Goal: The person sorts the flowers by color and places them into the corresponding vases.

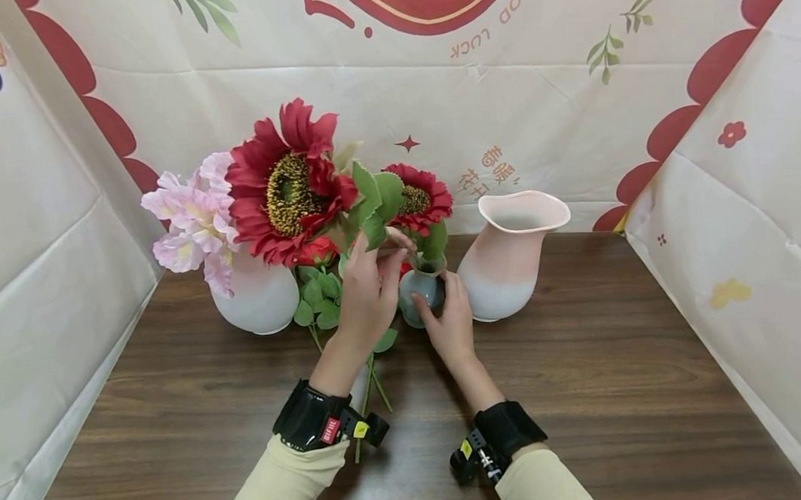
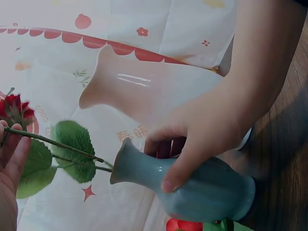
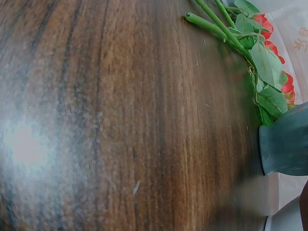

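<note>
My left hand (image 1: 369, 297) pinches the stem (image 2: 57, 143) of a large red sunflower (image 1: 292, 191). That stem reaches toward the mouth of a small blue-grey vase (image 2: 207, 187); whether its tip is inside I cannot tell. Around the vase's neck and body curl the fingers of my right hand (image 1: 452, 323), and the vase stands upright on the table. A smaller red sunflower (image 1: 417, 198) with green leaves rises from its mouth. In the right wrist view, only the lower part of the blue-grey vase (image 3: 288, 142) shows, while the right hand is almost wholly out of frame.
Right of the hands stands a pink-and-white vase (image 1: 504, 275) with a flared rim. At left, a rounded white vase (image 1: 256, 295) sits under pink flowers (image 1: 191, 216). Red roses with green stems (image 3: 219, 29) lie on the wooden table (image 1: 618, 374). Printed cloth (image 1: 392, 92) encloses the back and sides.
</note>
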The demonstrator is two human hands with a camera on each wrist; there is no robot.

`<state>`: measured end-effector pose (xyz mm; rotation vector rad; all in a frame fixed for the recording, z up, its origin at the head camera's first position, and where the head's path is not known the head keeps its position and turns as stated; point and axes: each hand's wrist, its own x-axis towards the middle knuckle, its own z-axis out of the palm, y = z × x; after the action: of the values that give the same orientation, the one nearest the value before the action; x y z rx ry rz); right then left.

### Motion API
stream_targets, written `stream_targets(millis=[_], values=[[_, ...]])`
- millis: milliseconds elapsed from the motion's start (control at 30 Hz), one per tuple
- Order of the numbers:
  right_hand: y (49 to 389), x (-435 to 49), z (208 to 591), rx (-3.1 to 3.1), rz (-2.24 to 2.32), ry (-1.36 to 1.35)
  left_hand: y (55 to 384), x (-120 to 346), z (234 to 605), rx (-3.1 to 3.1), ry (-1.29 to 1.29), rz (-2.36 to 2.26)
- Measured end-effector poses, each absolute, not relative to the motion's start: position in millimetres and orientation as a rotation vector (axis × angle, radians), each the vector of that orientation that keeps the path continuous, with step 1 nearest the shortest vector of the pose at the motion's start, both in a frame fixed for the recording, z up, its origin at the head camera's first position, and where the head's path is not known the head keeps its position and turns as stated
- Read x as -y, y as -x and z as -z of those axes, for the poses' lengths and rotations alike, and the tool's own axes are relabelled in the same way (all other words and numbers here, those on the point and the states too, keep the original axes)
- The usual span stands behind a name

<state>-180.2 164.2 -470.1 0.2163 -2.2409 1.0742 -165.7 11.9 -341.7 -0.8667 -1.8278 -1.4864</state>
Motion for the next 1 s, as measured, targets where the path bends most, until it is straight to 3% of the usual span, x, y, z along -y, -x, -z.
stream_targets(millis=[733,1000], values=[[181,-164,470,2.246,-1.084,-0.215,191,-26,357,2.156,0.709,1.434],[180,-165,471,2.262,-1.078,-0.198,192,-28,350,2.827,0.465,0.872]])
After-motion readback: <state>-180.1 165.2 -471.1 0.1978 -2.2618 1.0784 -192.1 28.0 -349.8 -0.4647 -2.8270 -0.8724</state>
